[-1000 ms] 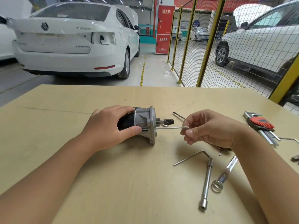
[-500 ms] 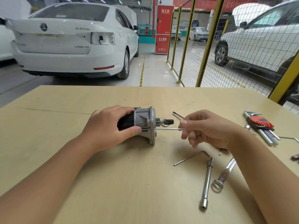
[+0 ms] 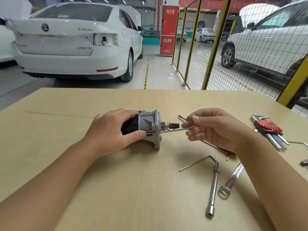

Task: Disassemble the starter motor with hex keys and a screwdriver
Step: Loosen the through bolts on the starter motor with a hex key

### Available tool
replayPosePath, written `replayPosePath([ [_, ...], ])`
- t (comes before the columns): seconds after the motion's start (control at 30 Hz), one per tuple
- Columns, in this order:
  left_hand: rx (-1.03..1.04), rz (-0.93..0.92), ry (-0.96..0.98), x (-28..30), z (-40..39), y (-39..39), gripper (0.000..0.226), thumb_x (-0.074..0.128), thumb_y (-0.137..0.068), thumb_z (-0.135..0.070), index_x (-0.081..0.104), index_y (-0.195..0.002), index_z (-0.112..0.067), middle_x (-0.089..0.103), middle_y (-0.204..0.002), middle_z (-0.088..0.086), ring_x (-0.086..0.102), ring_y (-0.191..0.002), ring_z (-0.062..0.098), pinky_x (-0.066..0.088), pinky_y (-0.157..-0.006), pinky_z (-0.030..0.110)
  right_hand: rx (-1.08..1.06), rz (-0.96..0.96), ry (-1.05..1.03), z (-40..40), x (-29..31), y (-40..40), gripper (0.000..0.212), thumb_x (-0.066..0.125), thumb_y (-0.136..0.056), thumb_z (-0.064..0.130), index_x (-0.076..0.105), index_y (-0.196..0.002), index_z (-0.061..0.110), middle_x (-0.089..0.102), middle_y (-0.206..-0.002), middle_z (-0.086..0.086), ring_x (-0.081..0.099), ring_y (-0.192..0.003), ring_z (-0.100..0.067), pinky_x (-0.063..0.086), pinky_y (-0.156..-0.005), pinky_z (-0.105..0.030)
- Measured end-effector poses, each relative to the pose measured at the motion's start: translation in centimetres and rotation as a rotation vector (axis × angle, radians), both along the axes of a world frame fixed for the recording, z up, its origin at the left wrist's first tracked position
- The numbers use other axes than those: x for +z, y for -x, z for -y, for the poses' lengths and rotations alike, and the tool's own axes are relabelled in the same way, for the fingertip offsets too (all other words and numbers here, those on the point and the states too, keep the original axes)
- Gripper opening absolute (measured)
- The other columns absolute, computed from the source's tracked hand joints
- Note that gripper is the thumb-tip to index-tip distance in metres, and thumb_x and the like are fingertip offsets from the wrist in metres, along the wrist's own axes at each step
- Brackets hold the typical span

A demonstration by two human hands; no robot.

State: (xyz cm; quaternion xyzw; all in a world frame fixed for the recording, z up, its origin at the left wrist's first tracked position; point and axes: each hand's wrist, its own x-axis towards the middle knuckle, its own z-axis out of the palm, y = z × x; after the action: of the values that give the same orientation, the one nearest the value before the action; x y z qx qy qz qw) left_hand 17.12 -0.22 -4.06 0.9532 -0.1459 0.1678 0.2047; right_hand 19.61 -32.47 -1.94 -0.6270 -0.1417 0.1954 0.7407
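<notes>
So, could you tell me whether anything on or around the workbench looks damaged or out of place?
On the bench nothing stands out: the left hand grips the starter motor, the right hand pinches a hex key. Behind, the white sedan has an open hole where its right tail light should sit.

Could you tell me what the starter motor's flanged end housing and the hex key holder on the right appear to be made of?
End housing: dull grey, ribbed, probably cast aluminium. Hex key holder: matte red, likely plastic; the hex keys in it look like bright plated steel.
</notes>
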Motion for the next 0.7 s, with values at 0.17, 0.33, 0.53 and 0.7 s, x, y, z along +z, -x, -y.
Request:
replayPosePath([
  [0.17,0.001,0.001,0.003,0.01,0.02,0.04,0.075,0.044,-0.072,-0.086,0.057,-0.134,-0.045,0.062,-0.118,-0.025,0.058,-0.108,0.008,0.046,-0.097,0.045,0.081,0.011,0.004,0.32,-0.19,-0.14,0.032,0.063,-0.090,0.012,0.064,-0.103,-0.017,0.071,-0.100,-0.027,0.071,-0.076,-0.027,0.062,-0.070,-0.037],
  [0.33,0.003,-0.004,0.000,0.04,-0.02,0.03,0.077,0.043,-0.072,-0.087,0.057,-0.135,-0.043,0.062,-0.119,-0.024,0.058,-0.108,0.009,0.046,-0.097,0.045,0.147,0.008,0.135,0.98,-0.20,-0.12,0.042,0.079,-0.066,-0.008,0.068,-0.107,-0.007,0.069,-0.104,-0.031,0.074,-0.081,-0.031,0.061,-0.073,-0.039],
  [0.53,0.000,-0.005,0.001,0.03,0.00,-0.01,0.077,0.043,-0.072,-0.087,0.057,-0.135,-0.044,0.062,-0.117,-0.024,0.058,-0.106,0.008,0.046,-0.096,0.045,0.063,0.006,0.308,0.29,-0.33,0.11,0.035,0.082,-0.063,-0.006,0.073,-0.096,-0.004,0.069,-0.091,-0.030,0.075,-0.082,-0.036,0.061,-0.067,-0.036],
  [0.7,-0.002,0.004,0.001,0.00,-0.05,0.03,0.076,0.043,-0.073,-0.087,0.057,-0.134,-0.045,0.062,-0.115,-0.025,0.058,-0.104,0.008,0.046,-0.095,0.044,0.070,0.105,0.549,0.37,0.30,0.48,0.024,0.085,-0.073,0.012,0.073,-0.090,0.001,0.069,-0.076,-0.022,0.069,-0.056,-0.029,0.056,-0.046,-0.031],
])
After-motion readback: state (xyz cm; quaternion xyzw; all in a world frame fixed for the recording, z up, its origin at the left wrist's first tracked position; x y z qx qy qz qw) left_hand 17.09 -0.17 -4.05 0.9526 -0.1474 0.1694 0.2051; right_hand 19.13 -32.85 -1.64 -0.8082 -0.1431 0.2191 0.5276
